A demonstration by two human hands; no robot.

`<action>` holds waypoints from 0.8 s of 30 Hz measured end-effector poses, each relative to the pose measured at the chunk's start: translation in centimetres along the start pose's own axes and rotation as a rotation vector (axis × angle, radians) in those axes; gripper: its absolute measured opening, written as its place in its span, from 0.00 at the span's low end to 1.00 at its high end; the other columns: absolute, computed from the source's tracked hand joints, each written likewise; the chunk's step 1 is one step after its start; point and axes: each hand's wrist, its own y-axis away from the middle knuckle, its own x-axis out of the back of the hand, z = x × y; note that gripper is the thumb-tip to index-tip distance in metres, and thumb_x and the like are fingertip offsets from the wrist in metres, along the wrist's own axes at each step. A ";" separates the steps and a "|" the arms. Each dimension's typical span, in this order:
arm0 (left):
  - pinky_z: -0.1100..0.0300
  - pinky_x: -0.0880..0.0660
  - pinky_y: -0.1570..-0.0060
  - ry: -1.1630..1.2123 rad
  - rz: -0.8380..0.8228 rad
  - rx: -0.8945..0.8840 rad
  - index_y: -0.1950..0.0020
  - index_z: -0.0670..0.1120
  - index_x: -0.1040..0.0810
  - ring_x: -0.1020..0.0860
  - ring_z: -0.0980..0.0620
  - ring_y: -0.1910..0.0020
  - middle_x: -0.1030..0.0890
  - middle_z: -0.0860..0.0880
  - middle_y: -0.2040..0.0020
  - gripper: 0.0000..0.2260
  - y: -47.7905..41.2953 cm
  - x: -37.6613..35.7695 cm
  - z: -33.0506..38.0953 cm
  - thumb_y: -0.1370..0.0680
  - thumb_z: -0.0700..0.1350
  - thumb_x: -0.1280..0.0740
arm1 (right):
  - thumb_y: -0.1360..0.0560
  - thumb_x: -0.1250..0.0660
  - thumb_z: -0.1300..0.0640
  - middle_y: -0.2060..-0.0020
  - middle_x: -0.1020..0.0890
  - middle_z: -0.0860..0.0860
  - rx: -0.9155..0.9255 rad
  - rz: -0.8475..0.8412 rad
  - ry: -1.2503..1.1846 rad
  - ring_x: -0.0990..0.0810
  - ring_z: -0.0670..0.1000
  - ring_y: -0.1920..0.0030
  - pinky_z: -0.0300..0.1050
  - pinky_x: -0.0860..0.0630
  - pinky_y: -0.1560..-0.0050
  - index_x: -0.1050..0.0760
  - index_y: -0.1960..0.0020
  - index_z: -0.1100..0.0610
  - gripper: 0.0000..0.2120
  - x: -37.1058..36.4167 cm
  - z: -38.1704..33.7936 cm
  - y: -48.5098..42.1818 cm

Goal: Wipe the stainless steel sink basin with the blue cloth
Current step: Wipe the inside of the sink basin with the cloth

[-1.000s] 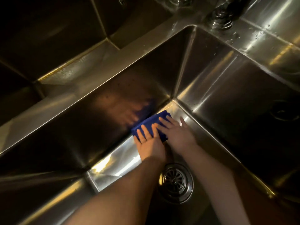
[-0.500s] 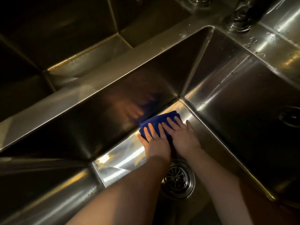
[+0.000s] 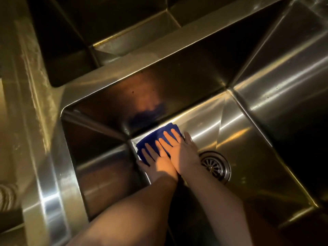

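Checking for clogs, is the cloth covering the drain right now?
No, the blue cloth lies flat under both hands near the corner, left of the uncovered drain.

Two hands (image 3: 170, 157), one cloth (image 3: 159, 137), seemingly two basins (image 3: 248, 157).

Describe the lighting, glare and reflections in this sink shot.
Head view: dim, warm light, with deep shadow over the far basin and the right wall. Bright glare streaks cross the sink floor and the front rim. The left hand catches a warm patch; the right hand is duller. The blue cloth and hands reflect as a blur on the back wall. Straight edges bow from the wide lens.
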 end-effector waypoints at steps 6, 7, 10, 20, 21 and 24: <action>0.37 0.57 0.29 0.092 0.067 -0.045 0.23 0.49 0.65 0.60 0.40 0.23 0.62 0.41 0.22 0.33 -0.4 -0.2 1.6 0.20 0.50 0.46 | 0.19 0.52 0.54 0.23 0.57 0.44 -0.040 0.062 -0.073 0.61 0.49 0.23 0.59 0.60 0.26 0.59 0.24 0.40 0.27 -0.3 2.3 0.2; 0.36 0.56 0.29 0.090 0.091 -0.096 0.23 0.49 0.64 0.60 0.40 0.23 0.62 0.41 0.22 0.32 -0.6 -0.2 2.1 0.19 0.49 0.46 | 0.19 0.50 0.54 0.23 0.57 0.44 -0.078 0.073 -0.102 0.60 0.49 0.23 0.60 0.59 0.26 0.58 0.24 0.40 0.28 -0.6 3.1 0.3; 0.37 0.56 0.28 0.044 0.128 -0.344 0.22 0.51 0.60 0.61 0.40 0.23 0.61 0.41 0.22 0.29 -1.7 0.5 4.9 0.18 0.48 0.48 | 0.20 0.44 0.55 0.22 0.54 0.44 -0.251 0.131 -0.213 0.58 0.48 0.23 0.59 0.57 0.26 0.54 0.24 0.40 0.30 -1.3 6.6 1.5; 0.35 0.61 0.29 -0.175 0.169 -0.650 0.22 0.50 0.61 0.63 0.39 0.24 0.62 0.41 0.22 0.29 -2.2 1.2 10.2 0.17 0.47 0.48 | 0.20 0.45 0.58 0.22 0.52 0.45 -0.608 0.255 -0.439 0.59 0.50 0.23 0.58 0.61 0.25 0.52 0.23 0.43 0.30 -2.5 10.1 4.2; 0.34 0.61 0.29 -0.193 0.169 -0.654 0.22 0.50 0.61 0.62 0.39 0.24 0.62 0.41 0.22 0.29 -2.3 1.2 9.9 0.17 0.48 0.47 | 0.20 0.45 0.57 0.22 0.53 0.46 -0.619 0.256 -0.446 0.60 0.50 0.23 0.58 0.61 0.25 0.53 0.23 0.43 0.30 -2.5 9.4 4.2; 0.32 0.61 0.30 -0.244 0.153 -0.631 0.22 0.50 0.61 0.62 0.40 0.24 0.62 0.41 0.22 0.30 -1.7 1.2 8.6 0.18 0.48 0.46 | 0.20 0.44 0.55 0.22 0.55 0.46 -0.598 0.224 -0.432 0.62 0.51 0.23 0.60 0.61 0.25 0.55 0.23 0.43 0.31 -2.8 7.9 4.7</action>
